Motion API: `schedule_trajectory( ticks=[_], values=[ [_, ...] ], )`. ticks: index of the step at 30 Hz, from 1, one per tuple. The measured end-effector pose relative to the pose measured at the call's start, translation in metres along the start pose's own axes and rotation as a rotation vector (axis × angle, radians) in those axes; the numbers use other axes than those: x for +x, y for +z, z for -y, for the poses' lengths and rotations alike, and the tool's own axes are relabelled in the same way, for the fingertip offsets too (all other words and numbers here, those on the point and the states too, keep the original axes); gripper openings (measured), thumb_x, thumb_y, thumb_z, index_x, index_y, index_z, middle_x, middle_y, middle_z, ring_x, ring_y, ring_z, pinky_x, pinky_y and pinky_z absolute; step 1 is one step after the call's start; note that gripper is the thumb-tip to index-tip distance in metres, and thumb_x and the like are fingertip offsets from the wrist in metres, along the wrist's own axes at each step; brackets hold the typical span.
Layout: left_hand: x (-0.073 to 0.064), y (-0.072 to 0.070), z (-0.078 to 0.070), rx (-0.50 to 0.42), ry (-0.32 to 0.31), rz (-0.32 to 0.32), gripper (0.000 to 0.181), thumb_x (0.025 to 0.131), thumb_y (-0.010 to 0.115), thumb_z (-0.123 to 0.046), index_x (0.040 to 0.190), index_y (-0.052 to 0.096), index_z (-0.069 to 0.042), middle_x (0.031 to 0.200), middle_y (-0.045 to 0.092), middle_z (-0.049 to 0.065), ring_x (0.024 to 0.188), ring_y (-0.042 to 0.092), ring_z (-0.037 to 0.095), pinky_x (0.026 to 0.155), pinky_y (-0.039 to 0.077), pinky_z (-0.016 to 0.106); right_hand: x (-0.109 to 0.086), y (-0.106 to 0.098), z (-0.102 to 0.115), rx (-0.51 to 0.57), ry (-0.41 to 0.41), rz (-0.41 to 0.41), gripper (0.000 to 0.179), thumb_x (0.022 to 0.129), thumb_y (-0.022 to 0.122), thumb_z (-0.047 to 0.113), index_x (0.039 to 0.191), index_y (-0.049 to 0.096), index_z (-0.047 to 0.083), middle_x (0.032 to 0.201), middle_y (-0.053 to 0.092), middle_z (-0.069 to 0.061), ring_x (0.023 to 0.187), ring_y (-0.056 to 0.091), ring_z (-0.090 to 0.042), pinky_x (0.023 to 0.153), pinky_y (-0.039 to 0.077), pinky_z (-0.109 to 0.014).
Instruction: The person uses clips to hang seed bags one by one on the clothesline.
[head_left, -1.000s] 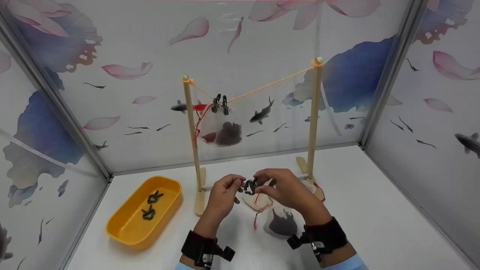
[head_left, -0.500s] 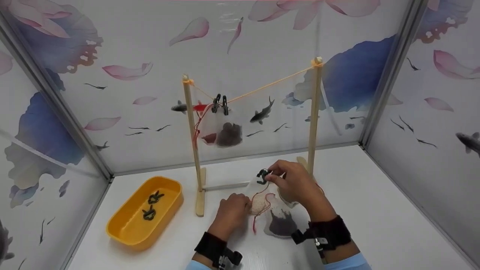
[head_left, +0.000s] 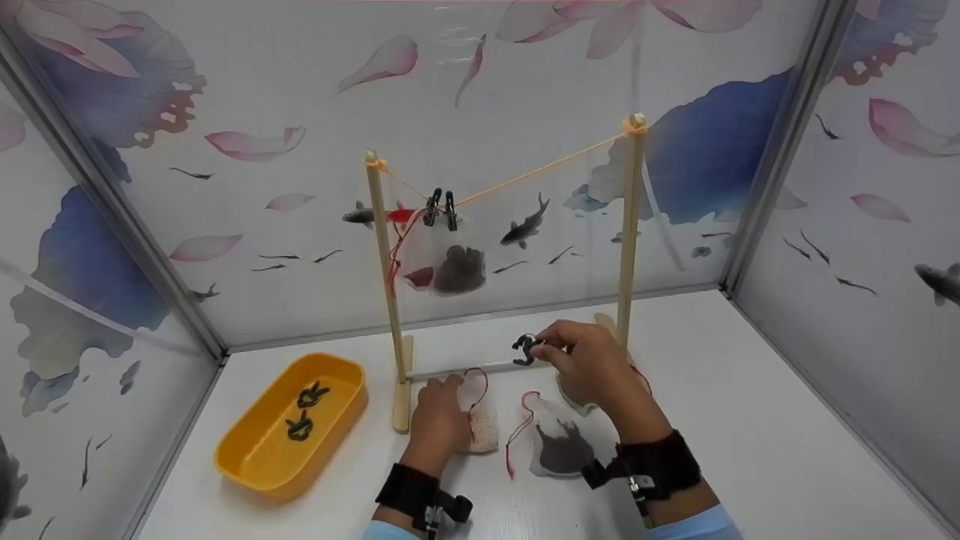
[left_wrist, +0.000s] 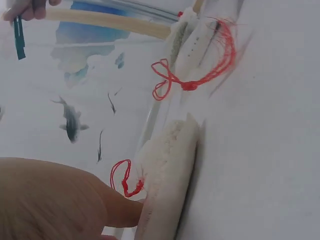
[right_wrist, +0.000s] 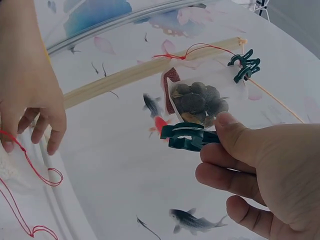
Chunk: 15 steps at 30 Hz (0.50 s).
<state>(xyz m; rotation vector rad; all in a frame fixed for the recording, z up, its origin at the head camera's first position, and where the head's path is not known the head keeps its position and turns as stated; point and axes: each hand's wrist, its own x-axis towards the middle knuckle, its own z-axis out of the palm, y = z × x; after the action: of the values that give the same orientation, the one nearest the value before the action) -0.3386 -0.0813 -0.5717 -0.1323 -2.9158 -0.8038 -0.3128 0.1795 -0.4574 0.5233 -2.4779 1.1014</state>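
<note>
Held clip [right_wrist: 206, 139]: dark green. Clips [right_wrist: 245, 65] on line: same dark green. Tray [head_left: 262, 454]: uniform yellow. Line cord [head_left: 540, 169]: light orange. Posts [head_left: 629, 240]: pale tan wood.

Hanging mesh pouch [right_wrist: 200, 100]: translucent white, dark grey-brown contents, dark red at one edge. Speckled pouch [head_left: 484, 429]: off-white, fine beige speckling. Dark-filled pouch [head_left: 566, 450]: whitish above, charcoal below, boundary jagged. Drawstrings [left_wrist: 189, 86]: bright red.

Tabletop [head_left: 765, 420]: white. Wall panels [head_left: 300, 75]: white, printed with pink petals [head_left: 247, 142], blue-violet blotches [head_left: 720, 157], grey-black fish [head_left: 525, 226], one red fish [right_wrist: 160, 125]. Wrist straps [head_left: 660, 466]: black. Sleeves [head_left: 697, 526]: light blue.
</note>
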Motion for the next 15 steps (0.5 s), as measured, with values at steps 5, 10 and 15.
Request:
schedule_trajectory(
  ticks=[5, 10, 15],
  values=[
    [0.001, -0.005, 0.005, -0.143, -0.044, 0.015, 0.015, 0.096, 0.078, -0.006, 0.11, 0.085, -0.003, 0.114, 0.081, 0.017, 0.11, 0.076, 0.038, 0.092, 0.064, 0.053, 0.0, 0.0, 0.0, -0.01, 0.0, -0.031, 0.009, 0.102, 0.085, 0.018, 0.109, 0.083, 0.013, 0.09, 0.084, 0.004, 0.072, 0.064, -0.006, 0.063, 0.05, -0.025],
    [0.001, 0.002, 0.006, -0.123, -0.039, 0.007, 0.05, 0.095, 0.091, -0.023, 0.136, 0.076, 0.002, 0.134, 0.073, 0.025, 0.13, 0.069, 0.045, 0.106, 0.06, 0.059, 0.0, 0.002, -0.002, -0.005, 0.0, -0.019, 0.011, 0.102, 0.086, 0.019, 0.11, 0.082, 0.013, 0.09, 0.085, 0.004, 0.071, 0.064, -0.006, 0.063, 0.051, -0.024],
    [0.0, 0.005, 0.001, -0.069, -0.035, 0.086, 0.071, 0.099, 0.088, -0.019, 0.159, 0.059, 0.004, 0.153, 0.064, 0.032, 0.146, 0.059, 0.051, 0.117, 0.054, 0.064, 0.001, 0.003, -0.002, -0.01, 0.001, -0.017, 0.013, 0.101, 0.087, 0.021, 0.11, 0.084, 0.013, 0.091, 0.085, 0.004, 0.071, 0.066, -0.006, 0.063, 0.052, -0.024]
  ],
)
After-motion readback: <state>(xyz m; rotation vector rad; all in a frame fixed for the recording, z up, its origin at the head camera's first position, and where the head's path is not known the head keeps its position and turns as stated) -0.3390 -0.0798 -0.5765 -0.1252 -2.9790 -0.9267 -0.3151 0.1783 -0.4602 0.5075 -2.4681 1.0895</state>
